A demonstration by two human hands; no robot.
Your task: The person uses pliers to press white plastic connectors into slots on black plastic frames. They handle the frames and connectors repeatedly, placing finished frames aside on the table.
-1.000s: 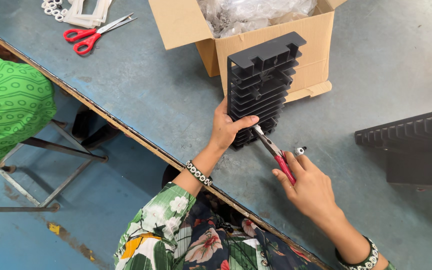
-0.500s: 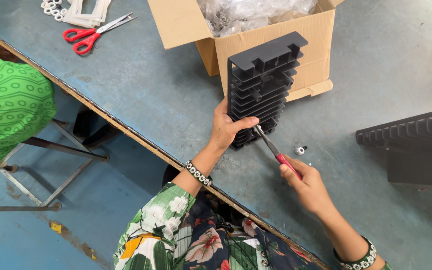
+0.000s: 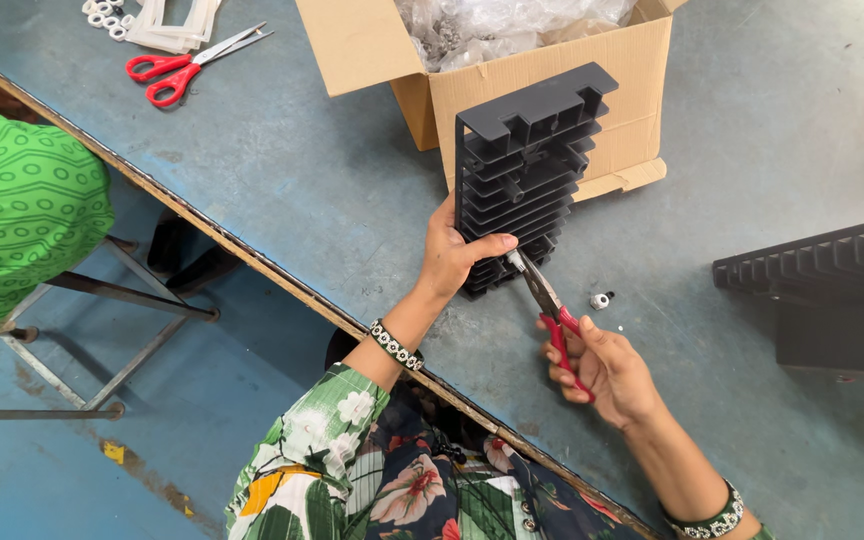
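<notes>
Near the table's front edge, your left hand clasps the lower end of the black finned block, standing upright against the cardboard box. Your right hand grips red-handled pliers, nose at the block's lower fins; what it bites is hidden. A small white nut lies just beside, bare table beyond.

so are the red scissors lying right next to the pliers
No, the red scissors lie far up the table beyond the cardboard box, while the pliers are in the right hand.
</notes>
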